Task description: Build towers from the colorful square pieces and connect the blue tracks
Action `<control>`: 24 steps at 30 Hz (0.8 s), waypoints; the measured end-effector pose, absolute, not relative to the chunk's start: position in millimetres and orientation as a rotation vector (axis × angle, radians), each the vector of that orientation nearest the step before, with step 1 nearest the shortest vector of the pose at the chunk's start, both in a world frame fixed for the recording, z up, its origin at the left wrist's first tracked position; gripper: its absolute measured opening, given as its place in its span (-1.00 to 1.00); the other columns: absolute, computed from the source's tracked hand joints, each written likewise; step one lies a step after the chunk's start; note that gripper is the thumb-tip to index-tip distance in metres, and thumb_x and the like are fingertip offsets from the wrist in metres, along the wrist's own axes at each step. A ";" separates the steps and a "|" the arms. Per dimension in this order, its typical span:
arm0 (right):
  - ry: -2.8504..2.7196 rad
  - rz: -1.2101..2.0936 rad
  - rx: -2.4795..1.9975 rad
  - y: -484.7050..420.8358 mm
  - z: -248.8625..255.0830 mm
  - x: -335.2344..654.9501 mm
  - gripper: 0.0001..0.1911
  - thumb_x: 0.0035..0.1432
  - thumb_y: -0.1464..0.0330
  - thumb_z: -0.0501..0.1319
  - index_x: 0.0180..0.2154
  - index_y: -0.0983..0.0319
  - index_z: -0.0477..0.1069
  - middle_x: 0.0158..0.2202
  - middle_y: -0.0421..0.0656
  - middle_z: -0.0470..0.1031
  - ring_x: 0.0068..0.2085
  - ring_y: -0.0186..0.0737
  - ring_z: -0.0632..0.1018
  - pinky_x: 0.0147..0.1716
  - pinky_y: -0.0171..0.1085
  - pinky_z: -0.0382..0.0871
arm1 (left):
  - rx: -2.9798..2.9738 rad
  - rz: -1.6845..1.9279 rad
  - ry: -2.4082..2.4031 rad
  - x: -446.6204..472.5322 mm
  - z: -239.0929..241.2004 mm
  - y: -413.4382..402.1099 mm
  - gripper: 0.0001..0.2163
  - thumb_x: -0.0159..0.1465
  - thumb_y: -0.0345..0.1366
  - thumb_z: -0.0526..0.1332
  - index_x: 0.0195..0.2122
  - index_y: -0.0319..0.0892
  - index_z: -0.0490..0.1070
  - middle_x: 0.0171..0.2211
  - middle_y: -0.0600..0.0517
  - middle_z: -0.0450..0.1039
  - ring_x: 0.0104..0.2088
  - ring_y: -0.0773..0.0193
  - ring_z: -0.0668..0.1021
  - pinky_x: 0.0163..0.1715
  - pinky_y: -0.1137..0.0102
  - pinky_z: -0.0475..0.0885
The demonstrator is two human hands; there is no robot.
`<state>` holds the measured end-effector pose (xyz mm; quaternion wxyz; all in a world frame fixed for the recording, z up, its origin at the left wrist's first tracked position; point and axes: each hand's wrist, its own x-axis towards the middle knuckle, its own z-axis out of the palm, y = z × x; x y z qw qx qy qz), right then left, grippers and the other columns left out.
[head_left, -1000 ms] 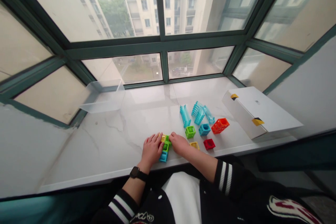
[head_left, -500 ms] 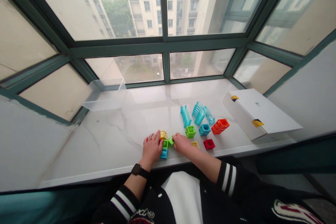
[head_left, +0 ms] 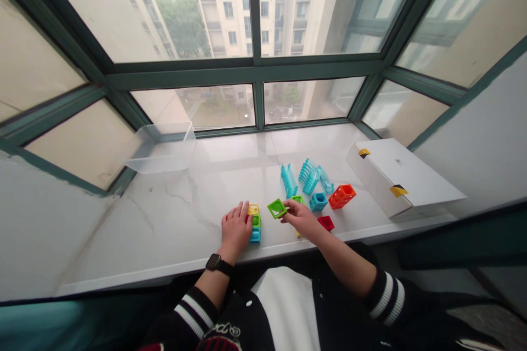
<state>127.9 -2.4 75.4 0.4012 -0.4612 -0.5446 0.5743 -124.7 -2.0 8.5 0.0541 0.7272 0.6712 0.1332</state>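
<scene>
My left hand is closed over a group of joined building blocks at the sill's front edge. From that group a yellow block, a green block and a blue block show in a column; a bit of red peeks out by the fingers. Slightly to the right, my right hand pinches a loose green block by its right side, tilted and apart from the group. Behind that hand another green block is partly covered. A sliver of yellow block shows under the right wrist.
Right of my hands lie a red block, a blue block and a tall orange-red block. Clear blue track pieces lie behind them. A white box stands far right, a transparent bin back left, against the windows.
My right hand has moved right and up, carrying the green block away from the joined group. My left hand stays on the group. The view has shifted slightly.
</scene>
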 end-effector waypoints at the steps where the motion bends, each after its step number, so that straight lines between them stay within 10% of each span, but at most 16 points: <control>1: -1.273 1.534 -1.127 -2.4 74.7 129.5 -0.65 0.15 0.10 0.42 -0.13 0.17 0.50 -0.18 -0.16 0.62 -0.19 -0.15 0.66 -0.16 -0.17 0.57 | 2.194 0.413 2.045 -125.1 8.6 -0.9 -0.50 0.51 -0.14 0.01 0.45 -0.06 0.28 0.45 -0.11 0.28 0.33 -0.08 0.42 0.30 -0.02 0.27; 9: -0.951 1.744 -1.034 -5.3 62.4 128.5 -0.43 -0.06 -0.04 0.57 -0.18 0.18 0.53 -0.22 -0.13 0.67 -0.25 -0.17 0.69 -0.28 -0.25 0.55 | 1.934 0.595 2.029 -133.9 14.9 10.4 -0.51 0.48 -0.11 0.09 0.39 -0.11 0.33 0.40 -0.20 0.34 0.40 -0.14 0.37 0.43 -0.31 0.01; 17: -0.871 1.841 -0.984 -15.8 60.8 114.6 -0.42 -0.01 -0.05 0.56 -0.11 0.18 0.52 -0.16 -0.11 0.69 -0.27 -0.21 0.69 -0.29 -0.28 0.53 | 1.752 1.124 1.344 -110.8 70.0 -11.3 -0.66 0.44 -0.01 0.22 0.09 -0.08 0.51 0.07 -0.10 0.58 0.07 0.09 0.63 0.14 0.15 0.54; 24: -1.086 1.805 -1.023 -24.9 72.0 113.5 -0.42 0.08 -0.10 0.48 -0.10 0.18 0.48 -0.23 -0.17 0.63 -0.22 -0.17 0.69 -0.21 -0.23 0.52 | 1.619 1.156 1.196 -81.4 79.4 -25.4 -0.76 0.41 -0.05 0.29 -0.16 -0.12 0.54 -0.16 -0.04 0.59 -0.13 0.17 0.64 -0.05 0.25 0.61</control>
